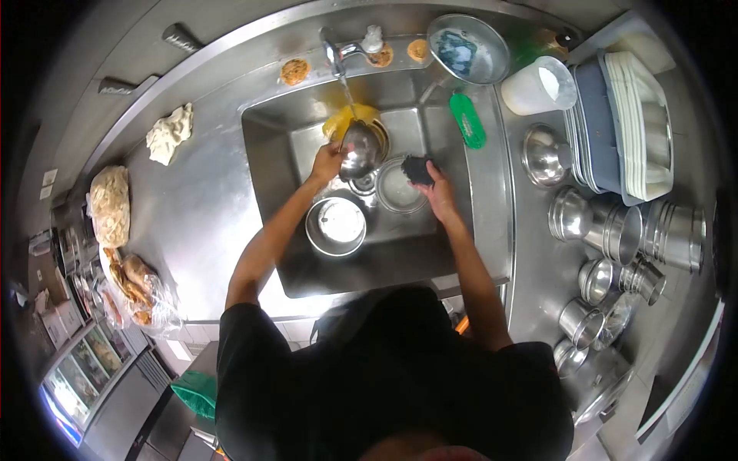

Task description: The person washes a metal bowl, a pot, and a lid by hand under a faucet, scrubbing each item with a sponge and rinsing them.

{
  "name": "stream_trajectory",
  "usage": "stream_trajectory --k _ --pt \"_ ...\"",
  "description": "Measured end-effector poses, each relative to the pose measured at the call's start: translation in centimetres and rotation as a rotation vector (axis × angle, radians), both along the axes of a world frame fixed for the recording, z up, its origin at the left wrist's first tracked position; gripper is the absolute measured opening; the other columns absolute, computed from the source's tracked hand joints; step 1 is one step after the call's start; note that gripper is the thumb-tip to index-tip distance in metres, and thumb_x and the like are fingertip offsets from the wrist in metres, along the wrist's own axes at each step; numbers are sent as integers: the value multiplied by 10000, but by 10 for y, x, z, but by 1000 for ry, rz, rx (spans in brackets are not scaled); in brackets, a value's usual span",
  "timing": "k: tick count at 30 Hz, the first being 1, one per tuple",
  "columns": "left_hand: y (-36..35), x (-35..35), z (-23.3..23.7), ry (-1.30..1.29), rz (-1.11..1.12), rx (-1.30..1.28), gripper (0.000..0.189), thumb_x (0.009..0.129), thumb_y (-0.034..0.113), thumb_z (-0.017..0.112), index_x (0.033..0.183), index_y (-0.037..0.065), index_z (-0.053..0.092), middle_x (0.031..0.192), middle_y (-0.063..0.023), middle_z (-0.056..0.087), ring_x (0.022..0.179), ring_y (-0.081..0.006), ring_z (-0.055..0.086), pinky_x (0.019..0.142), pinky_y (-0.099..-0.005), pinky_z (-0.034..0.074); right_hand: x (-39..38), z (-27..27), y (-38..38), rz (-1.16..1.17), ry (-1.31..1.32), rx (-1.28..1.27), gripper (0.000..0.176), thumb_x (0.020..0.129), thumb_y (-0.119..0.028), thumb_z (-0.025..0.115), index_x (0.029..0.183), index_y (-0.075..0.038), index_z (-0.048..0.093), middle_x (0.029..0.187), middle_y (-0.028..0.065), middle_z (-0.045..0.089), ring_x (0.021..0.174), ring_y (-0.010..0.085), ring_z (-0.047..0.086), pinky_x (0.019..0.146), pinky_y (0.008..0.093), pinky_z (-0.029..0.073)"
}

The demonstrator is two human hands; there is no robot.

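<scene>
My left hand grips a metal bowl, tilted under the water running from the faucet. Behind that bowl, partly hidden, a yellow bowl lies in the sink. A dark scrubbing pad is held in my right hand, over the right side of the basin. Just below the pad a round container holds cloudy liquid. Nearer to me, a round metal pan sits on the sink floor.
Right of the sink are a green brush-like item, a white tub, stacked trays and several metal containers. A large metal bowl stands behind. On the left counter lie a crumpled cloth and plastic bags of food.
</scene>
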State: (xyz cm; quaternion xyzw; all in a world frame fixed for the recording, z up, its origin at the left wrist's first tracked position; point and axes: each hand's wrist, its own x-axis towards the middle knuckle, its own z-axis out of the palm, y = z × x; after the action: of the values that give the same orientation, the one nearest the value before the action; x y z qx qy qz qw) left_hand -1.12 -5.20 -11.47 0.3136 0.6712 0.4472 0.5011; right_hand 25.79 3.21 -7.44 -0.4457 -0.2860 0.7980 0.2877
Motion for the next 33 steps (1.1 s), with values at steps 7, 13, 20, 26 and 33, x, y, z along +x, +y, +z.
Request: stream_trajectory --k 7,13,20,26,33 --pt "-90 73 134 -967 641 97 330 924 271 566 1164 47 533 1141 -71 618 1030 -163 600 916 -305 479 -19 33 0 140 22 57 392 940 -333 522 1181 -27 567 1115 103 620 969 208 626 771 371 553" --pt "-95 130 138 -1093 901 239 383 959 315 493 1248 64 494 1220 -71 567 1125 -173 536 982 -334 417 -31 55 -6 -108 107 5 387 934 -348 533 1182 -54 580 1108 79 627 973 186 623 800 363 513" --pt "35 41 79 -670 617 409 663 948 543 393 1316 -9 394 1287 -146 469 1150 -183 463 984 -304 365 -126 118 2 352 -613 1887 432 931 -339 471 1261 -64 522 1250 159 547 1210 343 458 1029 451 330" --pt "-22 75 223 -301 537 181 503 901 514 533 995 27 616 758 -3 561 674 -91 488 595 -271 397 -131 159 48 844 -252 799 365 905 -326 586 1144 -51 591 844 38 647 711 137 617 626 285 474" --pt "-145 106 278 -493 597 -36 350 918 371 576 942 26 627 819 -20 629 677 -59 536 598 -214 416 -67 123 -42 817 48 456 237 916 -210 594 1099 -62 624 1026 21 631 959 91 569 849 244 448"
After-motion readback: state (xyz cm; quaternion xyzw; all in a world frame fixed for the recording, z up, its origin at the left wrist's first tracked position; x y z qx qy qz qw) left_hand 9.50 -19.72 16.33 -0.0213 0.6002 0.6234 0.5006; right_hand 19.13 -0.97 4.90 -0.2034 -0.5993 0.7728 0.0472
